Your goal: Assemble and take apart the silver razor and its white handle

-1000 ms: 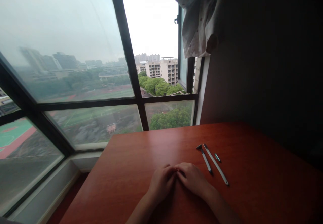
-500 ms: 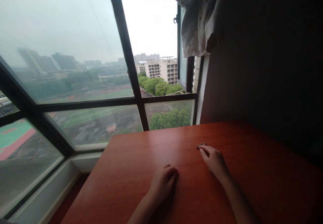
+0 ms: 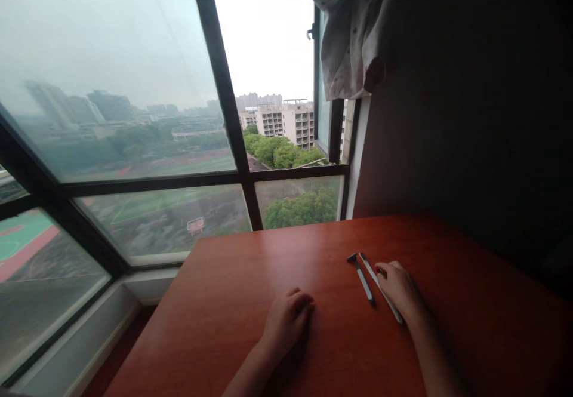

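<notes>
Red-brown wooden surface (image 3: pixel 277 265) lay mostly bare, its far edge meeting the dark-framed window (image 3: pixel 228 116). The right hand (image 3: pixel 400 289) touched a slim white pen (image 3: pixel 372 274), fingers curled, grasp unclear. A grey dark-headed stick (image 3: pixel 364 283) lay just left of that pen. The left hand (image 3: pixel 286 319) rested farther left, clenched and empty.

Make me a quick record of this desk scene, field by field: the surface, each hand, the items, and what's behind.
surface: reddish wooden table
left hand: fingers curled, resting on the table, nothing visibly held
right hand: palm down on the table, fingertips at the long white pen; grip unclear
other item: shorter pen-like tool with a dark head, lying just left of the white pen
behind: large window; hanging cloth at top right
</notes>
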